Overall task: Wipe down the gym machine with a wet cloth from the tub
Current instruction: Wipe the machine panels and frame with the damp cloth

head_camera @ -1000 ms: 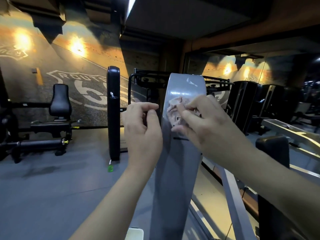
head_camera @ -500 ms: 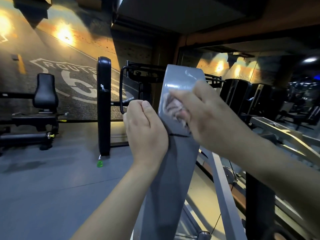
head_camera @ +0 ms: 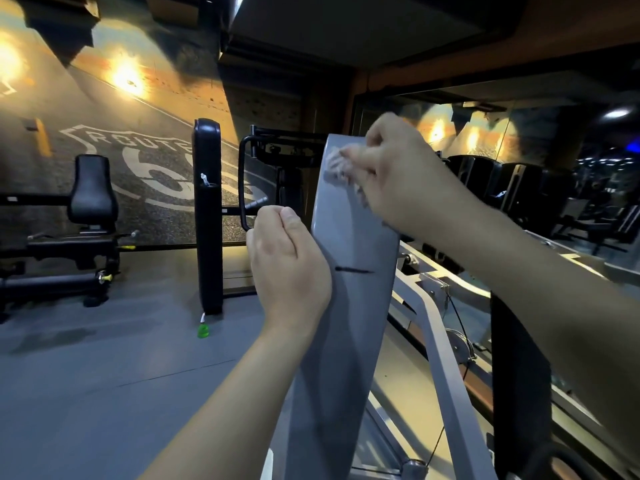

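Head cam here: our right hand (head_camera: 398,178) has its fingers bunched round the pale cloth (head_camera: 337,169), pressing it on the grey machine upright (head_camera: 349,306) near the top edge. Our left hand (head_camera: 287,268) is curled up against the upright's left edge. We can't tell if it's gripping anything. A black bench (head_camera: 91,202) sits off left.
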### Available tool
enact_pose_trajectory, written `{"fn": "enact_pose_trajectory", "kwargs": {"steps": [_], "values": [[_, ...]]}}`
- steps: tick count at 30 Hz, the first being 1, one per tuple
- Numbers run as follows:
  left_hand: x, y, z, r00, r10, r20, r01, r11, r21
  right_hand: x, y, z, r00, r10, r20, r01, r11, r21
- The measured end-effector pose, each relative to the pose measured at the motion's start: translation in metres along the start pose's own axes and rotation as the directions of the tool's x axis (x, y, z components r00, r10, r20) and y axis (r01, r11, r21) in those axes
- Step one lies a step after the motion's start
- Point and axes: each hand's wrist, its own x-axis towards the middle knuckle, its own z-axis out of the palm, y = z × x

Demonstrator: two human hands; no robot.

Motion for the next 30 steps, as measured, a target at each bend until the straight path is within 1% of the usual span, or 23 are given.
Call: {"fn": "enact_pose_trajectory", "kwargs": {"steps": [1,3,6,8,10,13,14,15,17,19,20,22,24,26,27,29,30], "values": [[-0.001,0.001,0.001,1.000,-0.009,0.001,0.009,1.000,0.004,0.005,0.000,0.003,1.000,0.003,-0.012,-0.003,1.000,-0.024],[-0.002,0.002,0.001,1.000,-0.014,-0.005,0.014,1.000,0.009,-0.013,-0.006,0.008,0.994,-0.087,-0.069,0.083,0.995,-0.062],[0.000,0.002,0.001,1.000,0.001,-0.017,0.000,1.000,0.025,-0.064,-0.023,0.016,0.983,-0.174,-0.061,0.170,0.983,-0.067],[-0.001,0.000,0.001,1.000,0.012,-0.019,-0.011,0.999,0.034,-0.062,-0.019,0.017,0.979,-0.191,-0.070,0.184,0.978,-0.094],[-0.001,0.000,0.001,1.000,0.012,-0.019,-0.011,0.999,0.040,-0.029,-0.013,0.011,0.988,-0.119,-0.097,0.104,0.984,-0.144],[-0.002,0.002,0.000,1.000,0.004,-0.026,-0.002,0.998,0.062,0.014,-0.002,0.005,0.994,0.100,-0.048,-0.106,0.980,-0.169],[-0.003,0.004,0.000,1.000,0.002,-0.026,0.000,0.998,0.069,0.016,-0.003,0.006,0.990,0.127,-0.055,-0.134,0.976,-0.170],[-0.002,0.005,0.000,1.000,0.005,-0.029,-0.003,0.997,0.075,0.010,-0.006,0.009,0.992,0.102,-0.077,-0.114,0.977,-0.181],[-0.002,0.003,-0.001,0.999,0.021,-0.037,-0.018,0.997,0.075,-0.023,-0.014,0.017,0.990,-0.016,-0.143,-0.013,0.980,-0.200],[-0.001,0.001,-0.001,0.999,0.038,-0.037,-0.035,0.997,0.067,-0.061,-0.024,0.019,0.987,-0.070,-0.145,0.043,0.982,-0.183],[0.000,0.001,-0.001,0.998,0.046,-0.040,-0.043,0.997,0.064,-0.069,-0.024,0.019,0.987,-0.084,-0.137,0.055,0.977,-0.204],[0.000,0.000,-0.001,0.997,0.058,-0.050,-0.055,0.997,0.057,-0.052,-0.021,0.014,0.992,-0.059,-0.113,0.033,0.974,-0.223],[0.001,-0.001,0.000,0.997,0.058,-0.046,-0.055,0.997,0.057,-0.011,-0.017,0.009,0.996,0.056,-0.074,-0.072,0.970,-0.230],[0.000,-0.001,0.000,0.998,0.044,-0.033,-0.042,0.997,0.070,0.028,-0.013,0.004,0.981,0.196,0.007,-0.188,0.952,-0.240],[0.000,0.001,-0.001,0.999,0.039,-0.026,-0.037,0.996,0.077,0.039,-0.012,0.004,0.974,0.227,0.023,-0.216,0.950,-0.226],[-0.001,0.004,-0.002,1.000,0.022,-0.007,-0.021,0.995,0.098,0.028,-0.016,0.008,0.981,0.193,-0.006,-0.190,0.961,-0.200],[-0.002,0.006,-0.004,1.000,0.009,0.006,-0.010,0.994,0.112,0.011,-0.017,0.011,0.988,0.146,-0.045,-0.152,0.971,-0.185]]}}
